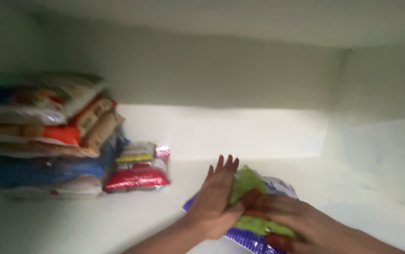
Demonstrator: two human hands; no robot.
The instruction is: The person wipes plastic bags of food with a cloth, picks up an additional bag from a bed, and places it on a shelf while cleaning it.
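A flat packet (252,186), green on top with a purple and white edge, lies on the white shelf (132,216). My left hand (216,200) rests flat against the packet's left side, fingers stretched out and together. My right hand (282,214) lies over the packet's near right part, fingers spread across the green area. Both hands press on the packet rather than closing around it. The picture is blurred.
At the left stands a stack of food packets (47,136), several high, in blue, orange, brown and white. A red and white pouch (139,169) lies beside it. The cupboard's back wall (212,75) and right wall (381,141) enclose the shelf.
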